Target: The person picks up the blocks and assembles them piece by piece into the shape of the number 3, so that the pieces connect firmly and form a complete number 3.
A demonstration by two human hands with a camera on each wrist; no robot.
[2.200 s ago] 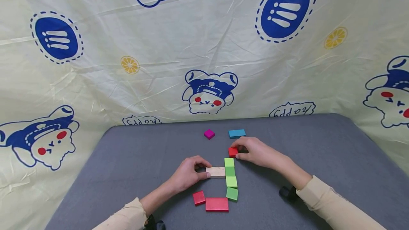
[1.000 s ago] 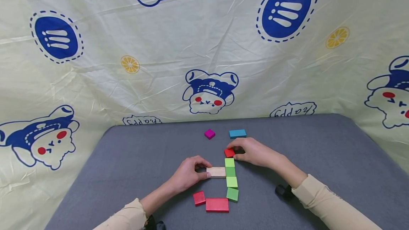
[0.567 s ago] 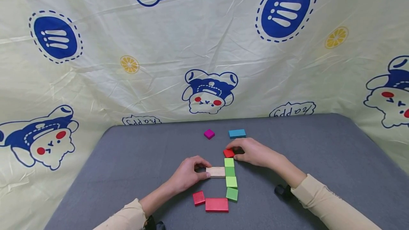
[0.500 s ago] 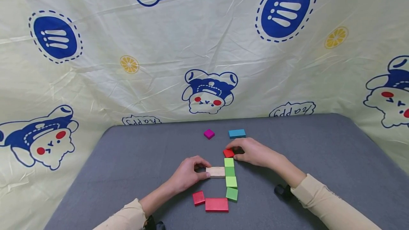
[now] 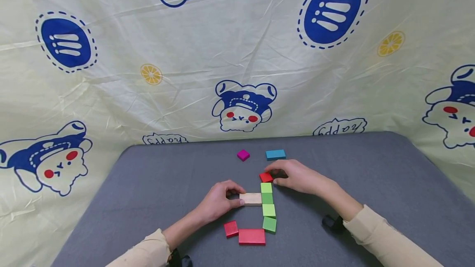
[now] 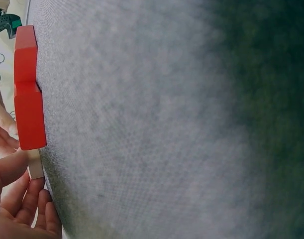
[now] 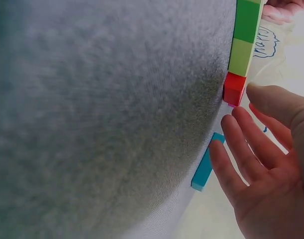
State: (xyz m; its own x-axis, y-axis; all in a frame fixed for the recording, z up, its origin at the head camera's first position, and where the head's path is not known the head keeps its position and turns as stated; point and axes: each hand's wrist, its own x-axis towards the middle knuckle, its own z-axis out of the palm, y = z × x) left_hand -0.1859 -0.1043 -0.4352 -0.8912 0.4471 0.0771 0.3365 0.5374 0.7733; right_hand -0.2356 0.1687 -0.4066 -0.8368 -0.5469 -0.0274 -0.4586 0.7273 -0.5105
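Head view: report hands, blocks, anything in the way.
Left hand pinching pale wooden block. Right hand pinching far red block. No obstruction visible between it and far light-green block.

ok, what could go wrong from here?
Right hand pinches the far red block at the end of the green row; a nudge might skew that row.
Left hand holds the wooden block against that row; pressing could shift it.
Blue block lies close to the right hand; might get bumped.

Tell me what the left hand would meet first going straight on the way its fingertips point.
Beyond the pale rectangular wooden block it pinches, the left hand would probably meet the darker green square block at the wooden one's far end; they appear to touch, though depth is hard to judge.
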